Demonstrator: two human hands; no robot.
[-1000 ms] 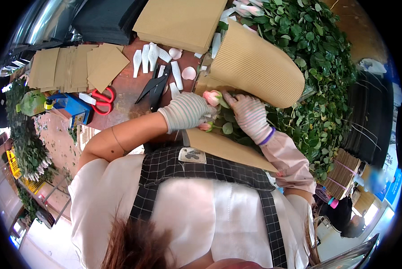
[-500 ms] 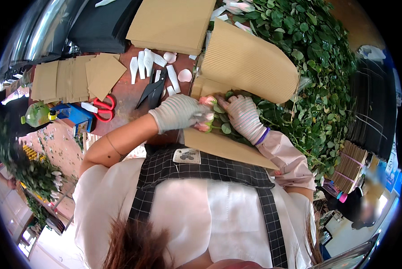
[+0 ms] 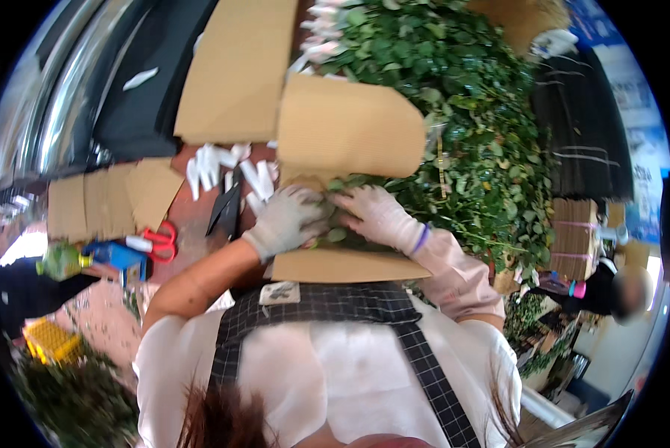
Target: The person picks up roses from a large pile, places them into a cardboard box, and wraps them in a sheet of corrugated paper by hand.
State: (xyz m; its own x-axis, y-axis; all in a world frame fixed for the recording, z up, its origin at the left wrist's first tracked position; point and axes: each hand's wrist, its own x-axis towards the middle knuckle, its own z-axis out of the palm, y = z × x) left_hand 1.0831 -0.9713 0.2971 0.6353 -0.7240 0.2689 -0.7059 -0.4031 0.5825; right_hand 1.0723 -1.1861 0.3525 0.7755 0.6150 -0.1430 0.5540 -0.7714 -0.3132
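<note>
Both my hands wear pale knitted gloves and meet over a few pink roses lying on a sheet of corrugated cardboard (image 3: 350, 123). My left hand (image 3: 286, 220) is curled over the flower heads and hides almost all of them. Just to its right, my right hand (image 3: 379, 216) has its bent fingers on the rose leaves (image 3: 337, 235) and stems; a purple band circles that wrist. One part of the cardboard rises beyond the hands, and another flap (image 3: 342, 266) lies near my checked apron. Motion blurs the fingertips.
Leafy stems (image 3: 469, 149) are heaped on the right. White mesh flower sleeves (image 3: 206, 169), a black cutting tool (image 3: 226, 205) and red-handled scissors (image 3: 161, 243) lie to the left. Behind stand a cardboard stack (image 3: 238, 75) and black sheets (image 3: 141, 82). Another person (image 3: 611, 291) is at far right.
My left hand has closed over the pink rose heads, which showed beside its fingers before. The hands have drawn nearer each other. The whole view has shifted with my head.
</note>
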